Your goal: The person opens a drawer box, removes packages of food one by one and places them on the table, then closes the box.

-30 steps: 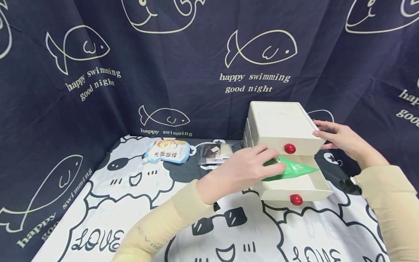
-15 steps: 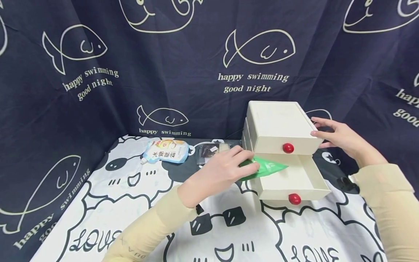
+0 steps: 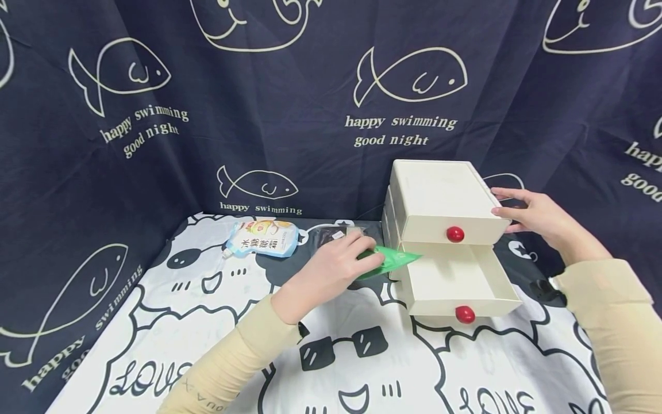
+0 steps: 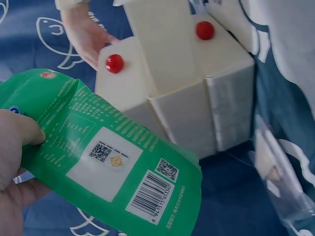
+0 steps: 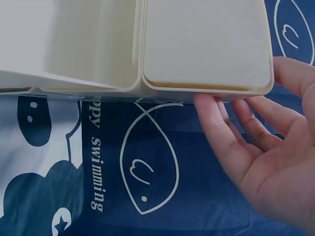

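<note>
My left hand (image 3: 331, 267) pinches a green printed pouch (image 4: 115, 157) with barcodes on its back, just left of the pulled-out drawer. This drawer (image 3: 491, 276) is the middle one of a white drawer cabinet (image 3: 439, 184) with red knobs (image 3: 455, 234). Its bare white inside shows. The drawers above and below are closed, as the left wrist view shows. My right hand (image 5: 275, 142) touches the cabinet's right side with its fingertips, the thumb near the upper edge; in the head view the right hand (image 3: 538, 218) is at that same side.
A blue and white spouted pouch (image 3: 264, 238) lies on the patterned cloth at the back left. A clear flat packet (image 4: 278, 172) lies between it and the cabinet, partly hidden by my left hand in the head view. Dark blue fabric (image 3: 289, 115) hangs behind.
My left hand has carried the green pouch leftward, from over the open drawer to beside it. The right hand stays at the cabinet's side, and the drawer is still out.
</note>
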### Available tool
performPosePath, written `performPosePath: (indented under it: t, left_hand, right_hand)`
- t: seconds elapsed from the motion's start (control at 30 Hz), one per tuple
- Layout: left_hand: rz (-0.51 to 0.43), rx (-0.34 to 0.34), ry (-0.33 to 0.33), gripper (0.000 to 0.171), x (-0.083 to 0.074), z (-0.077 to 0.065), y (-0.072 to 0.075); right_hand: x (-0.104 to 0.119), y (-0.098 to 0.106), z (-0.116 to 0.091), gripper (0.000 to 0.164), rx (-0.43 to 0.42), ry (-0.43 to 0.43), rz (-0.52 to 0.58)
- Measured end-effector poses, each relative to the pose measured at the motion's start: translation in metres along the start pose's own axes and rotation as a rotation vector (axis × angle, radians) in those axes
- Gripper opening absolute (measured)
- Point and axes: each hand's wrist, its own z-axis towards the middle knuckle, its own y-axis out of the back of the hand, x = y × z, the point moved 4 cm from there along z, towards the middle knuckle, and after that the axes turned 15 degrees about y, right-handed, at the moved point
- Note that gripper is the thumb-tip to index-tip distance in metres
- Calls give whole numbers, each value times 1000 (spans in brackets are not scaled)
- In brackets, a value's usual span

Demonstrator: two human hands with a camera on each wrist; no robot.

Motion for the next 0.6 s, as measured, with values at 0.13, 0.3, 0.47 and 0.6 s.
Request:
performPosePath:
  t: [0.13, 0.3, 0.47, 0.6]
  left_hand:
    - [-5, 30, 23, 14, 6, -8, -8]
    - [-6, 47, 50, 14, 11, -13, -14]
    - [15, 50, 56, 13, 16, -17, -19]
    - [66, 54, 46, 13, 18, -22, -29]
  right_hand:
    - [1, 0, 0, 75, -5, -8, -3]
    - [0, -1, -1, 75, -10, -14, 12]
    - [0, -1, -1, 75, -13, -20, 17]
    - [0, -1, -1, 74, -13, -25, 7]
